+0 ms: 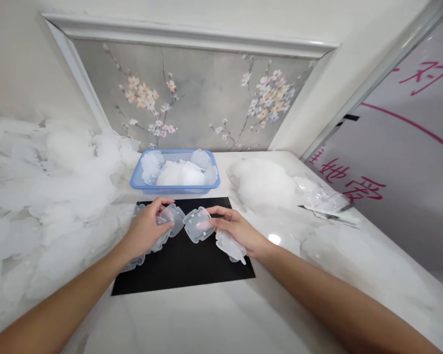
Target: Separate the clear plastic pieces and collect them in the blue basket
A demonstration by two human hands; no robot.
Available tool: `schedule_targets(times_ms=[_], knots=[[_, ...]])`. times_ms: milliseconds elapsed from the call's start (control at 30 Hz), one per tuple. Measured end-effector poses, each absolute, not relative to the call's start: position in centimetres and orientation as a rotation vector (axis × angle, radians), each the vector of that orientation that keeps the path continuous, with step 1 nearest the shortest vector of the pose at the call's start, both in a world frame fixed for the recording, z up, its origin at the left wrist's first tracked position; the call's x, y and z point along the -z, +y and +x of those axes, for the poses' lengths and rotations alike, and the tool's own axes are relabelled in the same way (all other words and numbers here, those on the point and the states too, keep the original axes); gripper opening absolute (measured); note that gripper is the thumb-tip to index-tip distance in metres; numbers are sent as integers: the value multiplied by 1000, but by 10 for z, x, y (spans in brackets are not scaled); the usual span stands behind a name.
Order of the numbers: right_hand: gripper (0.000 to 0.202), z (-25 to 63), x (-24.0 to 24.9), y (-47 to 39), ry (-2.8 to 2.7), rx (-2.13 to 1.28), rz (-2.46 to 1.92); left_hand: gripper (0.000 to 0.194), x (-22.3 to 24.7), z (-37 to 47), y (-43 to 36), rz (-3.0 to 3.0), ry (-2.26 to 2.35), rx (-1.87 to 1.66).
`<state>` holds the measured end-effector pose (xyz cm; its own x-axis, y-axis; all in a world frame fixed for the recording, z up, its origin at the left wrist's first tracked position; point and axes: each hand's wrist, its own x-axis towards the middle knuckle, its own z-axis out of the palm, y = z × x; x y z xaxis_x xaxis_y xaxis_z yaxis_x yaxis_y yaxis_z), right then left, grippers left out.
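Above a black mat [184, 265], my left hand [147, 223] pinches a translucent plastic piece [174, 220] between thumb and fingers. More linked translucent pieces [135, 264] trail under and behind that hand to the mat's left edge. My right hand [236, 227] grips another translucent piece [198, 225] with small round studs or holes, held close beside the left one; whether their edges touch is unclear. Below the right hand hang further pieces [229, 246], one with a narrow tab pointing down. Both hands have closed fingers.
Behind the mat stands a blue basket [175, 188] holding similar pieces. A large heap of translucent pieces [59, 182] covers the left side. Right of the basket lie a white pile [264, 184] and clear plastic bags [321, 194]. A board with red writing [402, 132] leans at right.
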<state>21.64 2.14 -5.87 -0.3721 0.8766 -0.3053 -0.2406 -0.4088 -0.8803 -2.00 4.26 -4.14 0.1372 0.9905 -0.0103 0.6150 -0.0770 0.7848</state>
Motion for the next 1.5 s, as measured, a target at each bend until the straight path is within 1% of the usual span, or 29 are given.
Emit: schedule_targets(times_ms=[100,133,200,300,367,433,467,600,667,733,767,833,867,900,933,967,1000,1100,1200,1300,1400,1500], knots=[[32,217,58,21,-991,-1871,-1049,17,37,-20,41,1770,1589,-826],[32,217,57,21,-988,-1871,-1058,13,35,-20,41,1766,1602,-883],[32,217,57,21,-982,-1870,-1076,13,34,-20,41,1742,1596,-1000],[32,217,59,21,-989,-1860,-1071,18,33,-19,41,1597,1465,-1160],[26,218,63,23,-994,-1815,-1056,22,33,-17,40,1393,1376,-1199],[17,221,67,25,-1007,-1743,-1060,24,33,-13,36,1143,1298,-1131],[17,222,69,25,-1034,-1693,-1068,24,32,-11,34,1026,1249,-1077],[45,228,70,25,-1314,-1362,-1121,21,31,-1,26,782,1051,-907],[51,229,69,23,-1485,-1154,-1168,20,30,1,23,762,1005,-858],[46,228,69,20,-1650,-984,-1182,21,30,1,22,764,975,-835],[38,228,69,19,-1729,-914,-1162,22,29,1,21,767,963,-829],[10,225,71,17,-1882,-809,-1070,23,29,1,20,776,939,-815],[11,224,72,15,-1943,-770,-1018,23,29,2,19,782,927,-808],[24,223,73,14,-1986,-744,-974,24,29,3,18,788,913,-800],[31,222,74,13,-2010,-734,-944,26,29,3,18,797,897,-793],[31,221,75,12,-2017,-741,-919,28,28,4,17,813,886,-783],[27,220,75,12,-2003,-771,-900,32,27,3,17,840,890,-771],[13,220,76,13,-1796,-988,-950,39,23,-7,20,1091,1057,-720],[20,221,75,19,-1471,-1292,-1032,43,17,-29,27,1578,1329,-648],[33,221,74,24,-1268,-1554,-1029,39,17,-47,33,1893,1458,-486],[37,220,73,25,-1176,-1667,-1080,36,23,-50,37,2091,1456,-351],[38,221,71,25,-1086,-1716,-1101,30,31,-45,40,2204,1489,-314]])
